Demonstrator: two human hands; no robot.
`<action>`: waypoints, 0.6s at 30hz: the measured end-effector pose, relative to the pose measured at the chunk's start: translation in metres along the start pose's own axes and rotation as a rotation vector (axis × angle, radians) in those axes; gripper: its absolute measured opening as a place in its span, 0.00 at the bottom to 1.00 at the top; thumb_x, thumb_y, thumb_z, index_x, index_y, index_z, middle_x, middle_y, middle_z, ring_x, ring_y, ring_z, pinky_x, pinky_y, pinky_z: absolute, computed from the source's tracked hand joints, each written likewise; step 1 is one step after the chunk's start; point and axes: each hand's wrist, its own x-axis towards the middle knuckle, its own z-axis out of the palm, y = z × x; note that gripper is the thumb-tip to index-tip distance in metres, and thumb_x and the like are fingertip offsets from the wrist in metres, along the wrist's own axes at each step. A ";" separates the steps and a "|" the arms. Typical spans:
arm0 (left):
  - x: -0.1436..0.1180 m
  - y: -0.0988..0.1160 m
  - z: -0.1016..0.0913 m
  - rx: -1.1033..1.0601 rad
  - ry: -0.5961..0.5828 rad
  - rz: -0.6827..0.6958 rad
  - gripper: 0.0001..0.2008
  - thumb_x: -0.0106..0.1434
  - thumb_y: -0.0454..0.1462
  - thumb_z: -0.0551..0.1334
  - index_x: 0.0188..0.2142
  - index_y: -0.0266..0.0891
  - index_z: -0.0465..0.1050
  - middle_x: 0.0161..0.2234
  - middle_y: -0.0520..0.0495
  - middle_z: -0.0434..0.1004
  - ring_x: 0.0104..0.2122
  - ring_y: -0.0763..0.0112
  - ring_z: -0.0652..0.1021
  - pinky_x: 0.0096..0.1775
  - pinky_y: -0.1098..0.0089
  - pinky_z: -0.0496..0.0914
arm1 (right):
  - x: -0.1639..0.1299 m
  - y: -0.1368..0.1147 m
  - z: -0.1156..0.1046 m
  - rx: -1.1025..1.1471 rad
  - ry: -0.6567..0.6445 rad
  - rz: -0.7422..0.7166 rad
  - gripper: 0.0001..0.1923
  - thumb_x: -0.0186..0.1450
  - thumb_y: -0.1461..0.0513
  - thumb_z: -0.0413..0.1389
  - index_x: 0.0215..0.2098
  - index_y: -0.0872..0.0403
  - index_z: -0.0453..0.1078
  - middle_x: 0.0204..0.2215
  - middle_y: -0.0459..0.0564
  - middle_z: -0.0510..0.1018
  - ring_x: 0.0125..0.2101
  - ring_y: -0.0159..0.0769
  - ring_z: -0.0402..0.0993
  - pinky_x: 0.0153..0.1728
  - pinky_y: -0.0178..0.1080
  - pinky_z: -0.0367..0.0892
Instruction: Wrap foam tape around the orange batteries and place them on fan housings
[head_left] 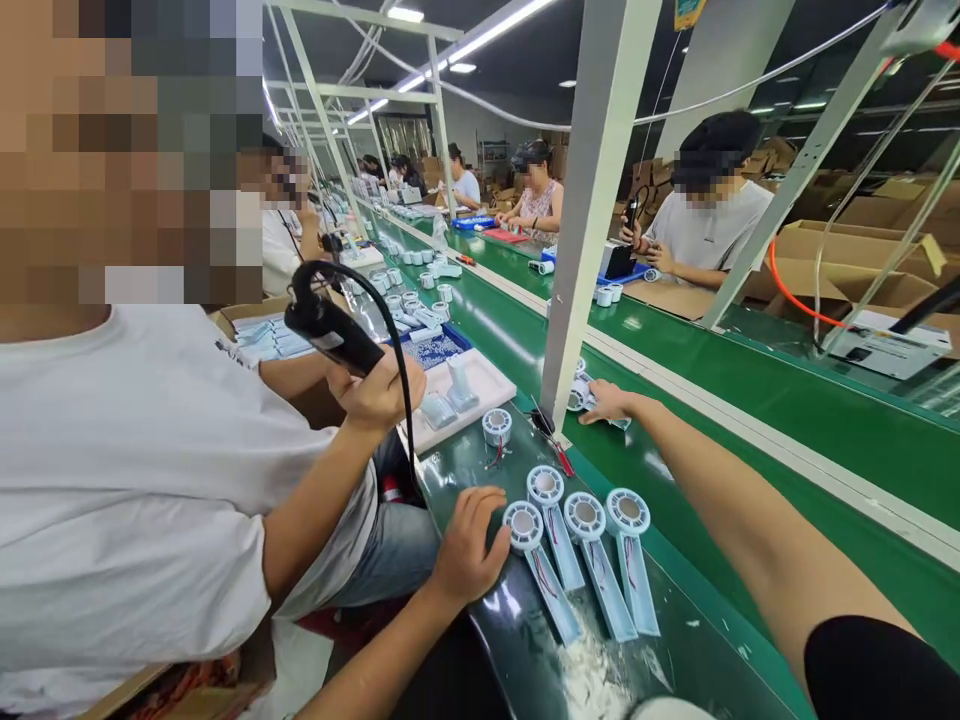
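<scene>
Several white-and-pale-blue hand-fan halves (pixel 592 560) lie in a row on the dark bench top in front of me, round heads up and wires showing. My left hand (pixel 469 545) rests at the bench edge, fingers apart, its thumb against the leftmost fan half (pixel 525 530). My right arm reaches far out to the green conveyor belt (pixel 675 480). There my right hand (pixel 609 402) lies over another fan half (pixel 579 397), fingers closed on it beside a white post (pixel 592 200).
A person in a white T-shirt sits close on my left, holding a black electric screwdriver (pixel 330 330) with a cable. A white tray (pixel 491 385) with parts, a loose motor ring (pixel 496 426) and red-handled pliers (pixel 555 445) lie ahead. Other workers sit along the belt.
</scene>
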 end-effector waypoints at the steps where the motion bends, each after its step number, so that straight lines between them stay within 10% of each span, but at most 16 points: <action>1: 0.000 0.001 0.001 -0.006 0.000 0.003 0.11 0.71 0.36 0.57 0.51 0.41 0.69 0.51 0.42 0.76 0.53 0.58 0.73 0.55 0.54 0.71 | -0.005 -0.004 0.004 -0.009 0.021 0.003 0.40 0.56 0.51 0.70 0.61 0.60 0.69 0.61 0.66 0.70 0.59 0.56 0.68 0.59 0.45 0.64; 8: 0.003 -0.001 0.005 0.032 0.010 0.024 0.09 0.72 0.38 0.56 0.49 0.40 0.70 0.49 0.42 0.77 0.51 0.60 0.75 0.55 0.57 0.71 | -0.078 0.001 -0.011 0.016 0.119 0.098 0.26 0.64 0.47 0.62 0.51 0.59 0.74 0.48 0.63 0.79 0.48 0.54 0.76 0.48 0.44 0.68; 13: 0.006 -0.007 0.013 -0.022 0.001 0.029 0.11 0.73 0.39 0.55 0.51 0.39 0.70 0.51 0.40 0.76 0.54 0.57 0.73 0.59 0.53 0.68 | -0.232 0.007 -0.008 0.149 0.152 0.146 0.27 0.68 0.43 0.55 0.54 0.52 0.74 0.50 0.53 0.81 0.46 0.47 0.77 0.47 0.41 0.69; 18: 0.013 -0.008 0.018 -0.037 -0.008 0.062 0.13 0.74 0.41 0.52 0.52 0.39 0.70 0.51 0.38 0.76 0.53 0.53 0.73 0.58 0.51 0.68 | -0.359 -0.051 0.043 0.316 0.254 0.277 0.22 0.68 0.49 0.55 0.50 0.55 0.76 0.48 0.56 0.81 0.45 0.48 0.77 0.51 0.45 0.69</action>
